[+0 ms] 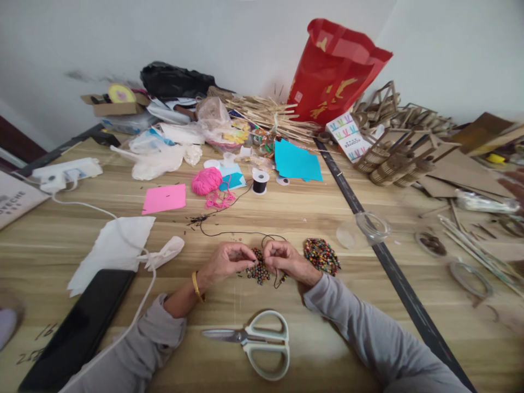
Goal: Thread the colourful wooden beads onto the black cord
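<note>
Two hands close in over a scatter of little beads

Nearest me, at the bottom centre of the frame, a pair of scissors lies on the table, pale handles to the right, blades pointing left. A black phone-like slab fills the lower left, a white cable running beside it.

Just above the scissors, mid-frame, the hands face each other. The left hand has thumb and forefinger almost meeting at a speck of something dark — too small for me to tell whether it is gripped. The right hand has its fingers drawn together, pinching a black cord, which loops below that hand and trails off to the left. Loose beads, mottled and many-coloured, lie between and beneath the hands; a denser bead heap sits just right of the right hand.

Farther up, left of centre, are a pink sheet and a ball of pink yarn, with a black spool to their right. Blue sheets lie beyond the spool — and a red bag stands tall at the upper right.
</note>
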A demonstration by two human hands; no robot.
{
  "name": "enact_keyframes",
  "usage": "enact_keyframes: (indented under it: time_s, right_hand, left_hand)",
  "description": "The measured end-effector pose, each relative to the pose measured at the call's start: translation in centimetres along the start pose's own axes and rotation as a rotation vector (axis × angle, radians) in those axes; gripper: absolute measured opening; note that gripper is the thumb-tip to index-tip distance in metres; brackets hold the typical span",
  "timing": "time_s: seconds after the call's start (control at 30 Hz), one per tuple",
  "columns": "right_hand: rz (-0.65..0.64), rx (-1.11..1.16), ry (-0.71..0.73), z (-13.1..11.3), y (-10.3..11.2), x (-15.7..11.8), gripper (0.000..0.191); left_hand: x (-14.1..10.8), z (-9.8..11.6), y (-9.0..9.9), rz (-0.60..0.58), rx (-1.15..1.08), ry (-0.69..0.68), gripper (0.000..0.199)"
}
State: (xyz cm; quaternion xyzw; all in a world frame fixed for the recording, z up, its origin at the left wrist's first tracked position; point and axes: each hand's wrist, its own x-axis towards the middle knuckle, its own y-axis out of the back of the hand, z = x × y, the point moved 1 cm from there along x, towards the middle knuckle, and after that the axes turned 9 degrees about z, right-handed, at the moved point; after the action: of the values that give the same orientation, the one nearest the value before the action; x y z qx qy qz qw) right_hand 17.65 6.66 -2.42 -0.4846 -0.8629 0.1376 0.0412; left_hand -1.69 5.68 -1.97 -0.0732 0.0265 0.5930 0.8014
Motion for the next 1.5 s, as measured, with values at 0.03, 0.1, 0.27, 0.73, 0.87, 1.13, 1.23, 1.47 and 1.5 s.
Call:
enact_keyframes:
  time_s: [0.03, 0.1, 0.27, 0.73, 0.87, 1.13, 1.23, 1.47, 1.5]
  right_hand:
    - [-0.012, -0.035, -0.004, -0.14, -0.08, -0.08, 0.029]
    - [-0.028, -0.1, -0.016, -0.35, -0.23, -0.2, 0.029]
    - [-0.029, -0.176, -0.04, -0.38, -0.44, -0.25, 0.031]
    - [-0.024, -0.165, -0.049, -0.19, -0.55, -0.17, 0.035]
    - [-0.028, -0.166, -0.049, -0.23, -0.57, -0.15, 0.034]
    - [-0.024, -0.173, -0.05, -0.31, -0.61, -0.17, 0.033]
    - [-0.025, -0.177, -0.046, -0.3, -0.62, -0.17, 0.031]
    - [-0.024, -0.181, -0.052, -0.19, -0.54, -0.1, 0.033]
    - [-0.024, -0.182, -0.055, -0.21, -0.53, -0.11, 0.034]
  left_hand:
    - [-0.01, 0.0, -0.01, 0.004, 0.001, 0.001, 0.023]
    - [0.0, 0.0, -0.05, 0.009, 0.003, 0.001, 0.023]
    - [0.03, 0.08, -0.16, -0.008, -0.027, -0.01, 0.02]
    - [-0.16, 0.24, -0.23, -0.005, -0.009, 0.016, 0.021]
    - [-0.18, 0.17, -0.25, -0.019, 0.0, 0.006, 0.021]
    - [-0.24, 0.15, -0.35, -0.018, -0.017, 0.012, 0.02]
    - [-0.26, 0.25, -0.36, -0.016, -0.021, 0.006, 0.02]
    - [-0.23, 0.13, -0.34, -0.026, -0.013, 0.009, 0.02]
    - [-0.22, 0.06, -0.34, -0.027, -0.014, 0.008, 0.02]
